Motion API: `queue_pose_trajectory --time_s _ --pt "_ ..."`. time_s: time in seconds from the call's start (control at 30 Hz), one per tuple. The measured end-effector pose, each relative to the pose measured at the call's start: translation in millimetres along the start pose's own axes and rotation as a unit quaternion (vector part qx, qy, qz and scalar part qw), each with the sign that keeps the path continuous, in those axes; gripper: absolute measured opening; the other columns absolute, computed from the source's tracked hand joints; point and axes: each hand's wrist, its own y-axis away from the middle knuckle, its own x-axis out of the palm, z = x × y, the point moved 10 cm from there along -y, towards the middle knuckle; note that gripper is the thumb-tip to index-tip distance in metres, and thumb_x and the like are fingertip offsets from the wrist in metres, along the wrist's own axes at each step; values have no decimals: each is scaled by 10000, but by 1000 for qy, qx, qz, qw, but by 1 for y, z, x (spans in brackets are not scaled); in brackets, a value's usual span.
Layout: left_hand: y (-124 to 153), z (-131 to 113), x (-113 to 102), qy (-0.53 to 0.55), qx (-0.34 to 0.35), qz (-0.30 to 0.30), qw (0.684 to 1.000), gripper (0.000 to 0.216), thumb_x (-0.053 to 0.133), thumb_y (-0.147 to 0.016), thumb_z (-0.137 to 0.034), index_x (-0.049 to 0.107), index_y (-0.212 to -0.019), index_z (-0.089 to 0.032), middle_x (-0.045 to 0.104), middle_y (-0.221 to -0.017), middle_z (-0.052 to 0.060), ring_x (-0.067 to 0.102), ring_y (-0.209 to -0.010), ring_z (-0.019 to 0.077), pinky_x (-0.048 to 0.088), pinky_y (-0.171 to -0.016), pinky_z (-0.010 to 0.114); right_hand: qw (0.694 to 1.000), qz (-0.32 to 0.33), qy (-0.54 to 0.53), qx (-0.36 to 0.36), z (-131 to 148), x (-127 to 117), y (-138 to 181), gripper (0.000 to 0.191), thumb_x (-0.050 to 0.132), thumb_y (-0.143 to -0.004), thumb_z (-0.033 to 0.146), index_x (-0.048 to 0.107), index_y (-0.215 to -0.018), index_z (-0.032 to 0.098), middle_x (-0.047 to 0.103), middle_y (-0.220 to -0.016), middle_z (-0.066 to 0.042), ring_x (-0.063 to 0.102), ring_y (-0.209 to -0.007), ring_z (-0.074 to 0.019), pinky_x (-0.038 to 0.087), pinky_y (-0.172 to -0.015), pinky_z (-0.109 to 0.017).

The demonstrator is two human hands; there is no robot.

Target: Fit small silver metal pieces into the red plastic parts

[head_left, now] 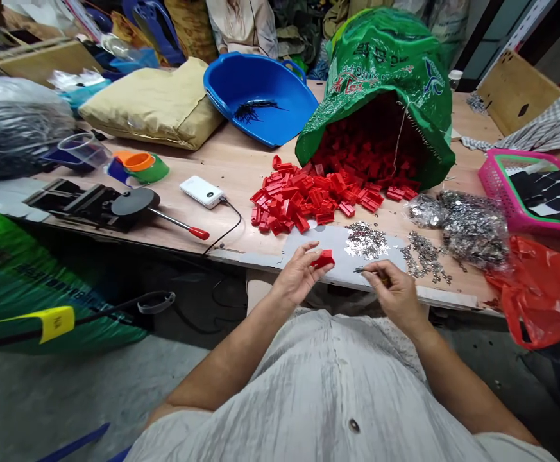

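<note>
My left hand (pixel 297 276) pinches a small red plastic piece (pixel 323 259) just above the table's front edge. My right hand (pixel 394 290) is closed around a thin metal part (pixel 364 270) whose tip points toward the red piece, a short gap away. A heap of the same red plastic pieces (pixel 303 196) lies beyond my hands, spilling from a green woven sack (pixel 385 70) on its side. A small pile of shiny metal clips (pixel 366 242) rests on a grey mat (pixel 308 247) right behind my hands.
Clear bags of metal parts (pixel 472 224) and a red plastic bag (pixel 544 289) lie at the right, below a pink basket (pixel 494 186). A blue basin (pixel 260 96), tan cushion (pixel 159 102), white power bank (pixel 201 191) and black hand press (pixel 111 206) sit to the left.
</note>
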Motion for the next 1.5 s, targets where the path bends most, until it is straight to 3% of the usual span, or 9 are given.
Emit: queue_pose_trajectory --time_s 0.13,0.27,0.4,0.63,0.87,1.13,1.37,1.5 --pt "12 22 17 30 -62 36 997 205 619 -827 -77 633 -1025 -127 689 -920 56 677 -848 134 577 -818 272 998 33 -11 -54 23 28 -8 103 581 -913 293 640 -903 209 660 -768 -2 536 -606 -118 419 -589 -243" --pt "23 34 28 44 -119 84 988 164 568 -868 -102 673 -995 -102 689 -1010 77 678 -889 141 581 -844 272 998 27 -5 -52 23 27 -14 96 580 -913 290 638 -911 214 667 -783 -8 546 -628 -130 431 -615 -259" --pt "30 43 35 23 -166 133 977 248 563 -892 -158 652 -1123 -148 686 -1021 70 684 -776 132 601 -795 300 998 44 -8 -40 19 27 -15 106 566 -919 298 636 -906 219 678 -812 -16 558 -641 -139 451 -637 -272" --pt "27 49 29 38 -200 104 974 133 532 -922 -203 623 -983 -129 686 -838 72 687 -651 134 576 -611 203 995 -3 31 -91 23 10 -15 101 559 -932 280 646 -940 227 701 -862 -36 632 -724 -167 503 -686 -296" --pt "29 47 28 52 -188 66 979 147 462 -955 -161 596 -913 -117 669 -806 63 682 -666 122 601 -640 208 976 22 50 -213 50 10 -10 141 525 -945 175 636 -1006 238 704 -903 -48 664 -866 -187 537 -783 -328" --pt "31 50 33 44 -194 102 975 48 538 -913 -150 585 -914 -141 661 -830 45 687 -631 116 586 -585 174 961 91 65 -253 51 25 -10 197 492 -948 164 644 -1043 245 704 -949 -64 659 -908 -201 554 -828 -376" --pt "33 51 33 50 -193 111 974 26 558 -894 -142 572 -911 -154 654 -874 44 685 -650 112 591 -614 187 965 98 54 -235 48 30 -12 191 490 -961 212 663 -1028 253 686 -929 -68 642 -913 -207 547 -836 -379" --pt "32 49 32 49 -183 113 975 63 558 -886 -142 559 -941 -171 649 -898 39 681 -637 112 581 -578 182 971 142 15 -191 45 30 -16 199 494 -970 256 682 -1033 242 668 -932 -69 624 -896 -194 526 -803 -350"
